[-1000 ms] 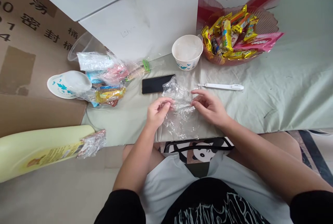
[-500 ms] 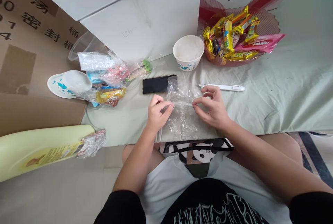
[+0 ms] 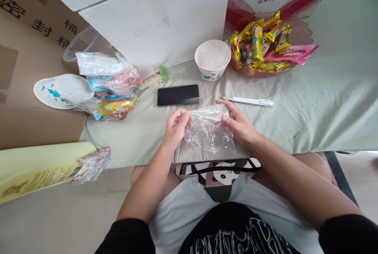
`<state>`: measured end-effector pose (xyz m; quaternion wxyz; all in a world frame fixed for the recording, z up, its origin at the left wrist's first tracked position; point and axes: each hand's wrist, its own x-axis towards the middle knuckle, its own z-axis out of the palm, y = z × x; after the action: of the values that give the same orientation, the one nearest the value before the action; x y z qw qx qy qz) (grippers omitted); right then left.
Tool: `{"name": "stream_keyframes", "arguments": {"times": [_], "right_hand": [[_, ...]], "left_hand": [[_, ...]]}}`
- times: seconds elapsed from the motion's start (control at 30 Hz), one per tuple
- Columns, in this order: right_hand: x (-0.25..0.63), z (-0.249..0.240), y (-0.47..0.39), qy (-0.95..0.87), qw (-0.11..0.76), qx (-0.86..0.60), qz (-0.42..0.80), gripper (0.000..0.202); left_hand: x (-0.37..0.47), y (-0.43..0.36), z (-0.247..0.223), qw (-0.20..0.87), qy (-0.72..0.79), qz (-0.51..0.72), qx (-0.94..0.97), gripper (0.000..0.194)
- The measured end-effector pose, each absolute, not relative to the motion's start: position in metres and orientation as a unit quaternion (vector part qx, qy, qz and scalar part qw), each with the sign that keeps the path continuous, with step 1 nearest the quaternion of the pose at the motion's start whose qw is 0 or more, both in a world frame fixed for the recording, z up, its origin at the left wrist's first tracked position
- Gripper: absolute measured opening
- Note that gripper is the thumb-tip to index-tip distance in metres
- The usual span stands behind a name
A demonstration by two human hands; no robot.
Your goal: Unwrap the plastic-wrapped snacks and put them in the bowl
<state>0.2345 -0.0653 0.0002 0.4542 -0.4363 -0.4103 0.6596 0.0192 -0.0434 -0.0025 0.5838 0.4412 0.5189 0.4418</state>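
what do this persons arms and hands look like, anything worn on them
The left grip and right grip are ungloved hands with no rings or watches visible. Both forearms are uncovered up to plain black short sleeves, ending near the elbows.

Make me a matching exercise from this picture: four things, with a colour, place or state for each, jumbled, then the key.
1. Plastic film
2. Phone
3. Slim tool
4. Upright paper bowl

A. White with blue print
B. Clear and crumpled, between the left hand and right hand
C. White, lying on the cloth to the right of the phone
D. Black-screened, lying face up

Pairs: 1-B, 2-D, 3-C, 4-A
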Motion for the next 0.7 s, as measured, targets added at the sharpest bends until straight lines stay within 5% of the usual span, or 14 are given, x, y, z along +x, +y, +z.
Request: {"name": "stream_keyframes", "arguments": {"times": [0.17,0.27,0.43,0.7], "right_hand": [[0.240,0.004,-0.067,-0.570,0.312,-0.446,0.615,0.030],[0.238,0.004,-0.070,-0.555,0.344,-0.437,0.618,0.033],[0.236,0.006,-0.069,-0.489,0.381,-0.466,0.631,0.030],[0.247,0.005,-0.055,-0.360,0.468,-0.415,0.692,0.020]], "left_hand": [[0.023,-0.044,0.002,0.652,0.441,0.503,0.356,0.052],[0.022,-0.048,0.005,0.731,0.389,0.441,0.347,0.064],[0.017,-0.048,-0.003,0.734,0.434,0.344,0.393,0.021],[0.016,-0.035,-0.011,0.743,0.435,0.413,0.297,0.013]]}}
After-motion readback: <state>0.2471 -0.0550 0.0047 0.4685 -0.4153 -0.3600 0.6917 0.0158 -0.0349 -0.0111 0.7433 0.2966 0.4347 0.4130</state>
